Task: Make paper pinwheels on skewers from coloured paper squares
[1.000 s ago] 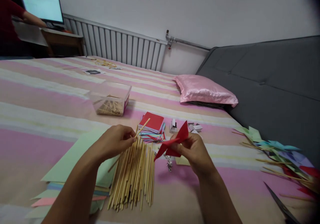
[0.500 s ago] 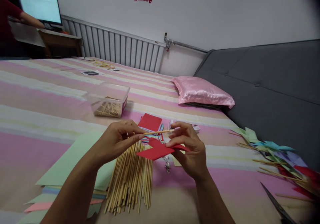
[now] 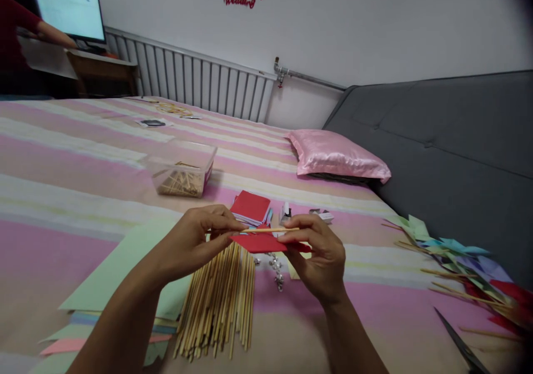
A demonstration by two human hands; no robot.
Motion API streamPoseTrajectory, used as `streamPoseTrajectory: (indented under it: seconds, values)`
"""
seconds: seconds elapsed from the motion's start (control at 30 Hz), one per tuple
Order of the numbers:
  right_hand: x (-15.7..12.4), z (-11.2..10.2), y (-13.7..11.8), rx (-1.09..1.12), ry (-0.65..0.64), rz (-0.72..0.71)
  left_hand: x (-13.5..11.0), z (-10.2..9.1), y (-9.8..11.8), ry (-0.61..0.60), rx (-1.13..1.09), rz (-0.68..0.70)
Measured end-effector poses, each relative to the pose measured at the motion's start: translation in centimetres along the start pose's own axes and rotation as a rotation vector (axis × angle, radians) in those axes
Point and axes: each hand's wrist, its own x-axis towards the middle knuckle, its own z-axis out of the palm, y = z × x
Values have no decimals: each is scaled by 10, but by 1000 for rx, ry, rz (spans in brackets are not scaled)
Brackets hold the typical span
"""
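Observation:
Between my hands a thin wooden stick (image 3: 266,230) lies level, just above a piece of folded red paper (image 3: 258,244). My left hand (image 3: 204,238) pinches the stick's left end, its fingertips also at the paper's left corner. My right hand (image 3: 314,252) grips the red paper and has fingers at the stick's right end. Below them, a bundle of wooden sticks (image 3: 219,302) rests on the bed. Small silvery pins (image 3: 276,271) lie beside the bundle. Behind my hands sits a stack of paper squares (image 3: 251,206) with red on top.
Pale green sheets (image 3: 120,263) lie at left. A clear plastic box (image 3: 183,168) holds short sticks. Finished paper pinwheels (image 3: 462,257) and scissors (image 3: 458,340) are at right. A pink pillow (image 3: 337,151) leans near the grey headboard (image 3: 441,129). A person's arm (image 3: 56,34) shows by a monitor.
The red paper has tilted flatter and come up closer under the stick. The stick has dropped slightly and become level, and my right fingers have moved a little down and right.

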Motion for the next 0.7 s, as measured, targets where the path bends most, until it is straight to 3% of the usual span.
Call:
streamPoseTrajectory:
  seconds: [0.7]
  values:
    - [-1, 4, 1, -44, 7, -43, 1, 0, 3, 73, 98, 55]
